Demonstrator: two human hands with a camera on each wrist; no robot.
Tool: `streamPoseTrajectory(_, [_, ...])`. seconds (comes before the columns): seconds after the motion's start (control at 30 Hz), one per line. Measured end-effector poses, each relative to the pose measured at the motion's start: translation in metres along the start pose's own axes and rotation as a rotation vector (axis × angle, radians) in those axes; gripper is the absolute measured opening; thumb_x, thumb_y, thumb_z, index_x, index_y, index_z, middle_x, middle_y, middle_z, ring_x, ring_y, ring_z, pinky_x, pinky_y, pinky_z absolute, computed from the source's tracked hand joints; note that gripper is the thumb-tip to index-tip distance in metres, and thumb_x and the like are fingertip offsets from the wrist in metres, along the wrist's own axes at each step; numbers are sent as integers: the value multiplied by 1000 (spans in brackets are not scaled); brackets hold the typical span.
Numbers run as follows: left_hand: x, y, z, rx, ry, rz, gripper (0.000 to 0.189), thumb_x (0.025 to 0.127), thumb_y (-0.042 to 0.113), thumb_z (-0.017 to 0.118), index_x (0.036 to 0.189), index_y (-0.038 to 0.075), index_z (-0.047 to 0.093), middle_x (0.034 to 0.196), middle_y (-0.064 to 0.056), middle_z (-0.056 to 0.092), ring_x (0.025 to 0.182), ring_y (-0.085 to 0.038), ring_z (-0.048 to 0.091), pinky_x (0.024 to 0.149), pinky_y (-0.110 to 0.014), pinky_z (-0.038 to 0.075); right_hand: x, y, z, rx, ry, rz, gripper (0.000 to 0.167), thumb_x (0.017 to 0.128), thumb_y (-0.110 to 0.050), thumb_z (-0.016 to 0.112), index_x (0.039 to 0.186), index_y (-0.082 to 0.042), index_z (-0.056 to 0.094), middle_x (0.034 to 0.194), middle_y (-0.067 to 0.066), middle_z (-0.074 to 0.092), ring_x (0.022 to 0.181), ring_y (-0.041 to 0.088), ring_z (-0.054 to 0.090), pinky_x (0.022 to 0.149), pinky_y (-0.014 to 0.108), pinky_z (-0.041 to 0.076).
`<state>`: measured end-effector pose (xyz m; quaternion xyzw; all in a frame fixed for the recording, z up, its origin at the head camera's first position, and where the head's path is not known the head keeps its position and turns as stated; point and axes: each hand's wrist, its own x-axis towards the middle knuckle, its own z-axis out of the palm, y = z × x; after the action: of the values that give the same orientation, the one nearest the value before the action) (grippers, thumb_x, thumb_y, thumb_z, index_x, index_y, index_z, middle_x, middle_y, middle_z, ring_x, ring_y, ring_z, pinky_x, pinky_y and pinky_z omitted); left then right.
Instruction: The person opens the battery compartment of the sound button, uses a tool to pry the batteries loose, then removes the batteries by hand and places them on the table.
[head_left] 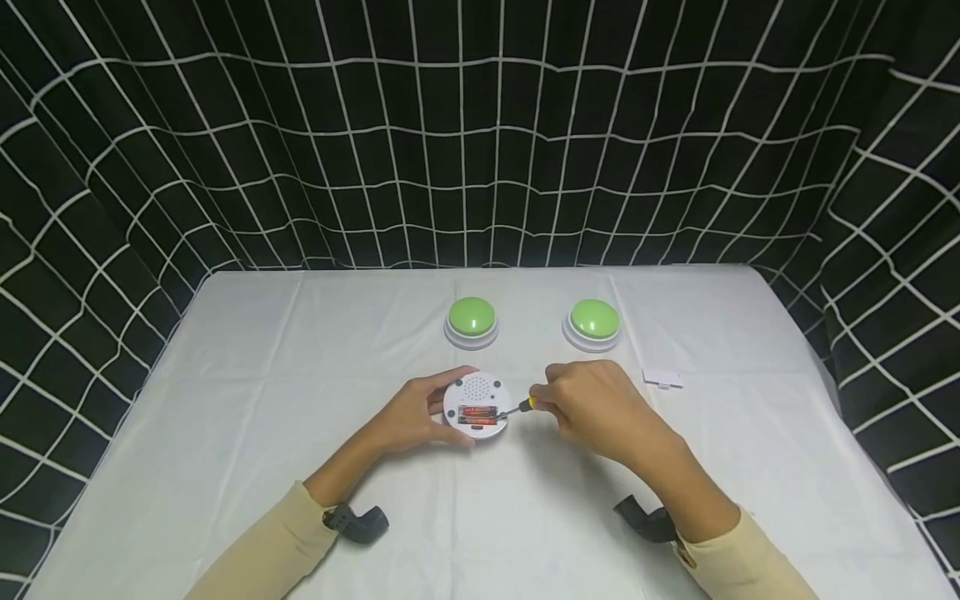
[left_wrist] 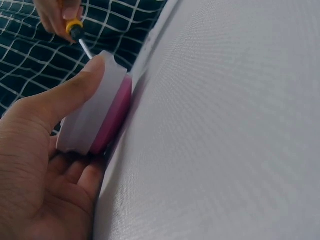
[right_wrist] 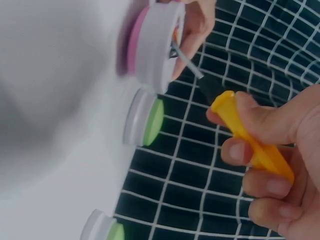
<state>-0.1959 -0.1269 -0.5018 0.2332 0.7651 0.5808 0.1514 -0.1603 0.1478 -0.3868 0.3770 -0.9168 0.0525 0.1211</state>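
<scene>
A round white buzzer button (head_left: 476,387) lies face down, its battery compartment uncovered and two red batteries (head_left: 477,412) inside. Its pink top (left_wrist: 112,116) faces the table in the left wrist view. My left hand (head_left: 412,415) grips the buzzer's rim, thumb on the near edge and fingers on the far side. In my right hand (head_left: 600,410) is a screwdriver (right_wrist: 255,142) with a yellow handle, held in curled fingers. Its metal shaft slants down to the compartment, the tip at the right end of the batteries; exact contact is too small to tell.
Two green-topped buzzers (head_left: 472,318) stand upright farther back, one behind the held buzzer and the other (head_left: 594,322) to its right. A small white battery cover (head_left: 663,379) lies right of my right hand. Black netted curtains (head_left: 480,150) border the white-covered table (head_left: 315,333).
</scene>
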Motion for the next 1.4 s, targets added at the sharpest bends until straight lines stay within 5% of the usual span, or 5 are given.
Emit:
streamPoseTrajectory(0.33, [1,0,0,5,-3,3,101,65,8,96,152,9,46,148,-7,54,131,-19,58,105,-22,48,19,-13,-16,-127,-82,-78,32,66,10,72,64,-21,66,58,-7,38,51,12,30,44,23,22])
streamPoseTrajectory(0.7, [1,-2,-1,9,7,23,100,65,9,96,152,10,46,147,-7,56,129,-20,59,105,-24,49,31,-25,-21,-223,-112,-160,26,61,6,75,67,-18,71,61,-4,48,54,15,46,43,26,36])
streamPoseTrajectory(0.93, [1,-2,0,9,4,7,101,66,10,96,153,9,45,148,-7,55,130,-19,58,105,-24,48,24,-18,-13,-161,-60,-129,26,62,6,74,67,-19,70,59,-7,43,52,13,40,43,24,27])
streamPoseTrajectory(1.2, [0,2,0,-5,3,-8,101,67,9,95,153,8,44,149,-12,53,132,-25,57,105,-25,48,11,-5,-1,-40,44,-74,23,81,-10,81,66,-20,67,58,-8,35,51,11,31,43,23,25])
streamPoseTrajectory(1.4, [1,2,1,-9,1,-11,102,66,8,95,154,9,43,149,-13,53,132,-26,57,105,-25,49,7,0,3,2,65,-49,23,83,-10,81,67,-21,68,58,-10,36,51,9,29,42,23,23])
